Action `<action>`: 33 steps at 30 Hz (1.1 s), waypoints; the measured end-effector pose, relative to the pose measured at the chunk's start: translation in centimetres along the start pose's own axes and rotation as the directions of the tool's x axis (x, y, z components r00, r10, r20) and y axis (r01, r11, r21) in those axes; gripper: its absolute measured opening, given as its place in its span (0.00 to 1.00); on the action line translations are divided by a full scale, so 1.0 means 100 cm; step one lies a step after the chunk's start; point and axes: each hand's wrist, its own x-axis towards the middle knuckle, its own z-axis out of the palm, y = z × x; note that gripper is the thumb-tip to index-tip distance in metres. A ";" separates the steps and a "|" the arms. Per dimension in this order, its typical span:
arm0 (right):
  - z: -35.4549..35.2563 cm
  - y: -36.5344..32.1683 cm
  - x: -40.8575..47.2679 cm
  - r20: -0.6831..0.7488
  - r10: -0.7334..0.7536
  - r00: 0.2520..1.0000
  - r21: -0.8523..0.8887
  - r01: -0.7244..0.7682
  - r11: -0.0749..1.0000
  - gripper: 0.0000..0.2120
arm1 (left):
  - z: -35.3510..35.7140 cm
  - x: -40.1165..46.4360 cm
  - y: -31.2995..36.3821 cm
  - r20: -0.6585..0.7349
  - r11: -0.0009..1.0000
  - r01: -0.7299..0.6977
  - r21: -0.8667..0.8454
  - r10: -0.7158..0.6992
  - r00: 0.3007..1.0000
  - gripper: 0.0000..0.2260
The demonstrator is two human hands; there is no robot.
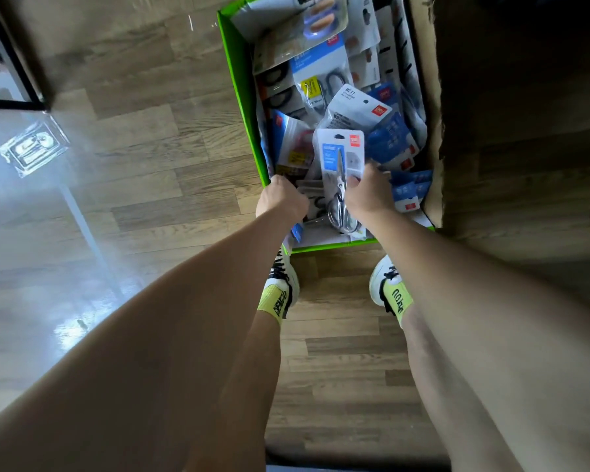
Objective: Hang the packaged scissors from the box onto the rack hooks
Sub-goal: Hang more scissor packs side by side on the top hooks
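Down on the floor (171,158) between our feet and the dark wall sits the green-rimmed box (241,107), crammed with packaged scissors in blue and white cards. We are bent over it, both arms reaching straight down.

Right hand (367,195): fingers curled round the right edge of one pack, the scissors pack (341,165) with metal handles showing. It stands on top of the heap at the near end of the box, tilted up. Thumb side seems to press the front of the card; we cannot see the fingertips behind it.

Left hand (281,199): knuckles up, fingers bent down into the packs at the near-left corner of the box, just beside the same pack. Whether it grips a pack or only steadies the heap, we cannot tell; the fingers are hidden.

Key relation: the pack's long axis runs away from us, hang-hole end far, handles near, almost in line with the right forearm. The right hand is the one on it, at mid-length on the right side; the left is just to its left.

Judgement: pick-up stage, nothing hung yet. No rack hooks in view. A black frame leg (11,63) shows far left; we cannot say it is the rack. One stray clear pack (33,149) lies on the floor, well apart from the box. To hang the pack, the hole end likely needs turning toward the hook.
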 end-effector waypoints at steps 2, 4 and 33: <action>-0.015 0.004 -0.011 -0.003 0.020 1.000 0.007 -0.020 1.000 0.15 | -0.006 -0.006 -0.002 0.006 0.998 0.026 -0.064 -0.026 1.000 0.18; -0.028 0.008 -0.025 0.022 0.021 1.000 0.021 -0.021 1.000 0.14 | -0.017 -0.018 -0.003 0.014 0.983 0.067 -0.169 -0.066 0.998 0.19; -0.279 -0.188 -0.371 -0.133 -0.431 0.893 0.090 0.444 0.892 0.02 | -0.307 -0.378 -0.045 -0.089 0.864 -0.398 -0.310 0.390 0.916 0.17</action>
